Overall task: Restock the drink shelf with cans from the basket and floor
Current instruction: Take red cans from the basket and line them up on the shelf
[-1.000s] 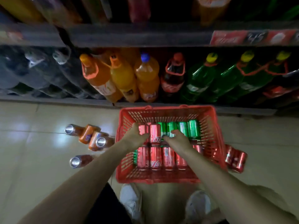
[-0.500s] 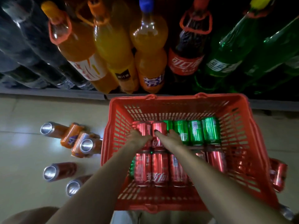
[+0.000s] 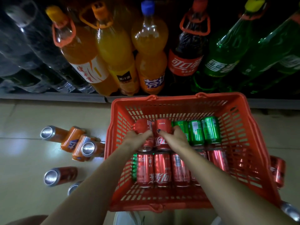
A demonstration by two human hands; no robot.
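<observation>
Left hand (image 3: pixel 136 138) and right hand (image 3: pixel 174 138) each grip a red can (image 3: pixel 162 127) in the basket (image 3: pixel 191 99); neighbouring cans could snag, slipping either grip.

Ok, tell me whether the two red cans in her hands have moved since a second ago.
Yes. The two red cans have tipped up off the row beside the green cans, their far ends lifted against the basket, gripped by the left hand and right hand.
</observation>
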